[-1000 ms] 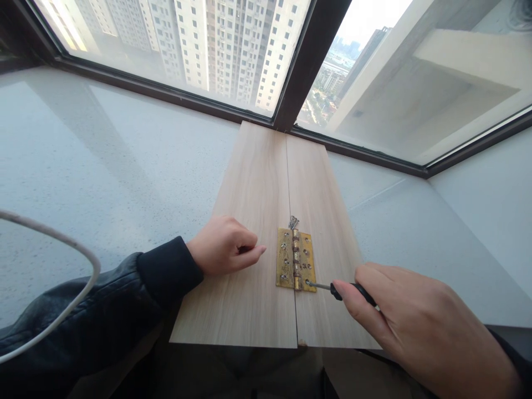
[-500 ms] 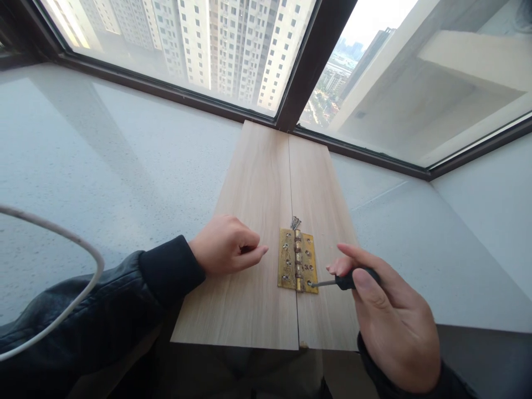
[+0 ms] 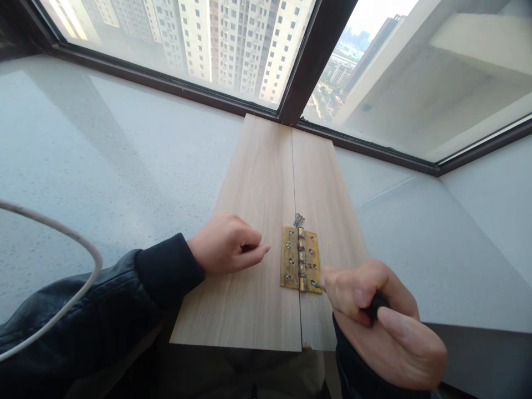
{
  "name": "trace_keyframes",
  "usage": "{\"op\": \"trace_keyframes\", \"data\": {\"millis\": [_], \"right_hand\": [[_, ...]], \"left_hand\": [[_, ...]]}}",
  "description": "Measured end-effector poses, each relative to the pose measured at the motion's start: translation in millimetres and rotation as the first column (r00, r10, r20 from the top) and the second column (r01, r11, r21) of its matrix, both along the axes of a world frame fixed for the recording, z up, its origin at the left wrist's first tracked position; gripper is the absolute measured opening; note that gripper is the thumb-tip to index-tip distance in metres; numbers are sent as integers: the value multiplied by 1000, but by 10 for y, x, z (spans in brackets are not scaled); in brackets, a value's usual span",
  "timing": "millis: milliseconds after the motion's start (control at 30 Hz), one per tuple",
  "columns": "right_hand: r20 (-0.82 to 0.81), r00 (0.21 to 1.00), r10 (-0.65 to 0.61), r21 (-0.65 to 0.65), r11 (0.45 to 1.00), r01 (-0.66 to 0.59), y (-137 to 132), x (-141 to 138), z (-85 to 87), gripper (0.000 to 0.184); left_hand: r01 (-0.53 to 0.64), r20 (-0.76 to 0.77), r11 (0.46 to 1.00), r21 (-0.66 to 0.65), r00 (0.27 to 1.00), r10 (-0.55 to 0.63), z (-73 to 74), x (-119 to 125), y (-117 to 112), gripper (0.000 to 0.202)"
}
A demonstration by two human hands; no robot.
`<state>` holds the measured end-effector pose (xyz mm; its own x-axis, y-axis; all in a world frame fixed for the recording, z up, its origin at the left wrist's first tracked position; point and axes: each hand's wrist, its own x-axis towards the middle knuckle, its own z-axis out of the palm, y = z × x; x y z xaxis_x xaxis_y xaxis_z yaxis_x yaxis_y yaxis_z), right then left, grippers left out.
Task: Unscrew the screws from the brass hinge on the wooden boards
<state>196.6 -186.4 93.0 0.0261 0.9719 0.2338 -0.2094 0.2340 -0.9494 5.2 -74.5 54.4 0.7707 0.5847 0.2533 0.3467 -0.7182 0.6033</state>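
Note:
A brass hinge (image 3: 300,259) lies across the seam of two pale wooden boards (image 3: 257,194) on a white stone sill. My right hand (image 3: 382,324) is closed round a black-handled screwdriver (image 3: 377,303), its tip at the hinge's lower right screw hole. My left hand (image 3: 226,244) rests curled on the left board, just left of the hinge, fingers closed with nothing visible in them. A few loose screws (image 3: 298,220) lie just above the hinge.
Dark window frames (image 3: 305,66) run along the back of the sill, the boards butting against them. A white cable (image 3: 62,244) loops at the left. A white wall rises at the right. The sill's front edge drops off below the boards.
My right hand has turned on the screwdriver and slid closer to the hinge, now covering most of the shaft. The left hand has stayed put.

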Motion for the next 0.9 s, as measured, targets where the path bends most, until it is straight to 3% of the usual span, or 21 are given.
{"op": "trace_keyframes", "data": {"millis": [67,133,300,367,433,500,567,700,800,900], "right_hand": [[-30,999,-45,5,999,45,-4,35,-13,11],[2,981,-193,46,980,192,-52,24,-66,9],[84,832,-548,270,816,511,-193,-110,-236,16],[68,770,-634,346,739,578,-176,-174,-264,17],[4,763,-646,346,717,605,-120,-220,-259,14],[-98,798,-594,283,753,595,-64,-238,-228,17],[-151,860,-487,207,835,509,-44,-226,-183,22],[50,982,-183,177,969,171,-113,-159,-90,22],[99,987,-128,127,985,115,-172,-121,-80,16],[18,954,-298,171,941,291,-205,-117,-154,7]], "left_hand": [[1,-6,1000,-6,1000,-1,5,2,2,43],[1,-9,1000,-9,1000,-2,8,5,7,43],[-4,-8,1000,-5,1000,4,5,2,4,43],[-1,-8,1000,-6,1000,1,4,-5,-4,43],[-1,-3,1000,-2,1000,1,4,-10,-10,43],[-2,7,1000,5,1000,2,4,-12,-12,43],[-1,16,1000,10,1000,1,5,-12,-10,43],[3,22,1000,16,1000,-3,6,-7,-4,43],[1,23,1000,21,1000,-1,5,-4,-2,43],[1,22,1000,19,1000,-1,-1,-3,2,43]]}}
